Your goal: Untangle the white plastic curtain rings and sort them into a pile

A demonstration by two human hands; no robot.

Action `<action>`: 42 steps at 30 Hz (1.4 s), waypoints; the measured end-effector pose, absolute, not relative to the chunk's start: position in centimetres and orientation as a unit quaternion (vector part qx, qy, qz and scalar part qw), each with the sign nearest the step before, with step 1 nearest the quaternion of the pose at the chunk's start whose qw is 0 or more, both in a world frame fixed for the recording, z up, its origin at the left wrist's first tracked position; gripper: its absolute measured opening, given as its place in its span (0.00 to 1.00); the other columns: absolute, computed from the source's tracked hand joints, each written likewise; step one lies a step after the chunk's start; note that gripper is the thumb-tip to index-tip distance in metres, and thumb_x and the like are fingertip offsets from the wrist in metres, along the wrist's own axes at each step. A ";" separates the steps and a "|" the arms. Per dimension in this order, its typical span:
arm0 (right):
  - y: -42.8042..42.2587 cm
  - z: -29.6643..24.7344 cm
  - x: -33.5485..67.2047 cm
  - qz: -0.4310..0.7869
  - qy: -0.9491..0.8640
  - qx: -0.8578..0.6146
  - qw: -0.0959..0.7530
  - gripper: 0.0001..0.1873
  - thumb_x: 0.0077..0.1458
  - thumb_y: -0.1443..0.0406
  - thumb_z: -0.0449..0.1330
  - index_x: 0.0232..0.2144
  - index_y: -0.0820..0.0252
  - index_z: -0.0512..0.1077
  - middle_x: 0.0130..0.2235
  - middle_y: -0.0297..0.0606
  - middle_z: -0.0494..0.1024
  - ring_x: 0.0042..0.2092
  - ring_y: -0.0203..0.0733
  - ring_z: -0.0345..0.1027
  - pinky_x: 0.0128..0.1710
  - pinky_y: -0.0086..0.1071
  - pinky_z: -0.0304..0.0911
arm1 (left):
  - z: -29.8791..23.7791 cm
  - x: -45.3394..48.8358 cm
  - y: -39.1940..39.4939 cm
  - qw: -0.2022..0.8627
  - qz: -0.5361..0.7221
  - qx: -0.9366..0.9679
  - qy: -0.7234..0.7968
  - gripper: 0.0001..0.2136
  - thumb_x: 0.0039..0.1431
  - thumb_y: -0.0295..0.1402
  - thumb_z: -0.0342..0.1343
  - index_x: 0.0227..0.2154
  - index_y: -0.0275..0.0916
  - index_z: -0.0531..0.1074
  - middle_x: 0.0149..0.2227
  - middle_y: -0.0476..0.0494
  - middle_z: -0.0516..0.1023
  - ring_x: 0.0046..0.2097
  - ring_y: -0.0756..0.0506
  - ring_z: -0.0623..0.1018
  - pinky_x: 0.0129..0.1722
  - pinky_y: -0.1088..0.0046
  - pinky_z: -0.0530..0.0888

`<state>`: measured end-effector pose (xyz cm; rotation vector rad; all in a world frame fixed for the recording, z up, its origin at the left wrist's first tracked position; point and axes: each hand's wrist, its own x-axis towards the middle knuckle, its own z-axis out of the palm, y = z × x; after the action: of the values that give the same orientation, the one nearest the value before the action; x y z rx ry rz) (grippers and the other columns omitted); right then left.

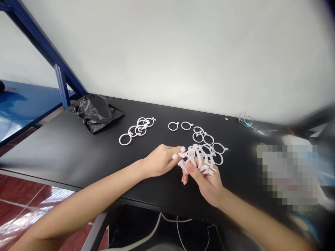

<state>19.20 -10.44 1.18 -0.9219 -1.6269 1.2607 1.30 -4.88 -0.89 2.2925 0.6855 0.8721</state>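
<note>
One black plastic bag (96, 109) lies crumpled on the black bench (78, 150), past the left hand and off to its left. I can't see if anything is inside it.

The left hand (159, 160) has its fingers bent and close together. It is pinching a small white piece (182, 154) at the fingertips. Little round ends of that piece poke out by the pointing finger.

The right hand (210, 179) is curled around a bunch of white clips (200, 161). The thumb presses on them from the near side, and the clips fan out between the thumb and the other fingers. The two hands are just beside each other, over the near part of the bench.

Some white rings (139, 134) lie in a row past the left hand, a bit to its left, and many of them overlap. More white rings (205, 134) curve around past the right hand. A few are so close behind the clips that I can't tell if they touch them.

Farther past the right hand, near the pale wall (183, 62), something clear and shiny (246, 121) sits on the bench. Light-coloured cords (154, 230) hang below the hands, under the bench edge.
</note>
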 end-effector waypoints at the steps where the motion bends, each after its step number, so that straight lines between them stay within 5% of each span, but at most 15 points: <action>1: -10.3 1.0 19.2 0.509 -0.645 -0.375 0.429 0.19 0.65 0.61 0.53 0.22 0.60 0.71 0.23 0.35 0.73 0.27 0.38 0.70 0.32 0.33 0.68 | -0.8 1.3 -4.8 0.296 0.321 0.861 0.261 0.16 0.70 0.36 0.37 0.27 0.38 0.61 0.24 0.50 0.69 0.23 0.53 0.67 0.26 0.78 0.64; 9: -5.5 3.0 19.7 0.565 -0.441 -0.410 0.564 0.18 0.57 0.54 0.62 0.22 0.61 0.71 0.24 0.33 0.72 0.25 0.35 0.69 0.26 0.29 0.70 | 0.4 1.7 -4.7 0.351 0.201 0.863 0.303 0.15 0.67 0.43 0.48 0.35 0.37 0.71 0.18 0.55 0.67 0.21 0.54 0.68 0.24 0.80 0.62; 13: -1.8 5.1 18.0 0.550 -0.493 -0.443 0.508 0.14 0.47 0.58 0.70 0.29 0.64 0.75 0.29 0.37 0.77 0.32 0.39 0.75 0.31 0.32 0.75 | -0.2 1.8 -4.7 0.320 0.211 0.881 0.277 0.14 0.67 0.41 0.48 0.33 0.37 0.71 0.19 0.55 0.68 0.21 0.54 0.67 0.25 0.80 0.63; 17: 1.8 4.7 13.4 0.505 -0.642 -0.395 0.420 0.13 0.51 0.59 0.65 0.31 0.64 0.74 0.30 0.39 0.78 0.34 0.42 0.77 0.27 0.31 0.74 | -0.8 1.9 -4.6 0.283 0.206 0.898 0.268 0.12 0.66 0.39 0.50 0.32 0.37 0.71 0.20 0.54 0.69 0.22 0.53 0.67 0.26 0.79 0.63; 19: 3.3 3.7 11.1 0.487 -0.718 -0.392 0.307 0.08 0.55 0.62 0.60 0.30 0.63 0.71 0.29 0.38 0.78 0.31 0.41 0.77 0.23 0.28 0.71 | -0.9 1.9 -4.6 0.272 0.201 0.901 0.272 0.12 0.66 0.38 0.49 0.32 0.38 0.71 0.20 0.54 0.69 0.22 0.54 0.67 0.25 0.79 0.62; 22: 4.8 2.3 9.0 0.464 -0.756 -0.391 0.245 0.07 0.52 0.67 0.61 0.24 0.60 0.68 0.18 0.31 0.72 0.21 0.39 0.72 0.15 0.26 0.62 | -0.9 1.8 -4.6 0.258 0.191 0.903 0.285 0.12 0.66 0.38 0.49 0.31 0.38 0.71 0.20 0.53 0.69 0.21 0.54 0.66 0.25 0.78 0.61; 26: 5.4 1.5 8.5 0.433 -0.784 -0.389 0.216 0.04 0.47 0.69 0.63 0.27 0.59 0.70 0.21 0.30 0.74 0.21 0.39 0.72 0.15 0.26 0.58 | -0.8 1.7 -4.4 0.226 0.170 0.913 0.295 0.12 0.67 0.38 0.48 0.31 0.38 0.71 0.20 0.53 0.70 0.21 0.53 0.67 0.24 0.77 0.61; 31: 5.3 2.0 8.8 0.392 -0.803 -0.396 0.209 0.16 0.43 0.70 0.66 0.38 0.60 0.73 0.42 0.40 0.79 0.23 0.33 0.70 0.27 0.31 0.64 | -0.9 0.9 -2.9 0.117 0.150 0.909 0.370 0.13 0.67 0.35 0.46 0.33 0.36 0.73 0.28 0.44 0.78 0.29 0.46 0.76 0.30 0.72 0.68; 36: 5.3 3.0 9.5 0.383 -0.815 -0.393 0.188 0.20 0.42 0.68 0.68 0.41 0.60 0.75 0.30 0.34 0.79 0.27 0.38 0.71 0.32 0.33 0.64 | -0.3 0.0 -1.8 0.055 0.122 0.872 0.470 0.11 0.65 0.31 0.46 0.39 0.34 0.74 0.40 0.36 0.79 0.42 0.38 0.78 0.40 0.64 0.73; 39: 5.8 3.4 10.7 0.389 -0.814 -0.389 0.189 0.19 0.44 0.65 0.68 0.42 0.59 0.74 0.26 0.31 0.78 0.29 0.38 0.72 0.33 0.32 0.65 | 0.2 -0.3 -1.8 0.062 0.055 0.838 0.539 0.13 0.66 0.34 0.45 0.40 0.33 0.73 0.37 0.35 0.79 0.38 0.37 0.80 0.34 0.64 0.74; 42: 6.4 3.7 12.6 0.402 -0.798 -0.394 0.217 0.18 0.47 0.63 0.67 0.42 0.59 0.74 0.34 0.36 0.81 0.29 0.37 0.73 0.27 0.30 0.64 | 0.7 -0.6 -1.9 0.067 0.028 0.815 0.575 0.15 0.67 0.34 0.43 0.40 0.32 0.72 0.32 0.36 0.79 0.34 0.37 0.80 0.31 0.64 0.74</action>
<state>12.58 6.40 3.72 -1.0920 -2.2100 1.1130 -0.62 -1.85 0.72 2.4557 1.7341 0.0834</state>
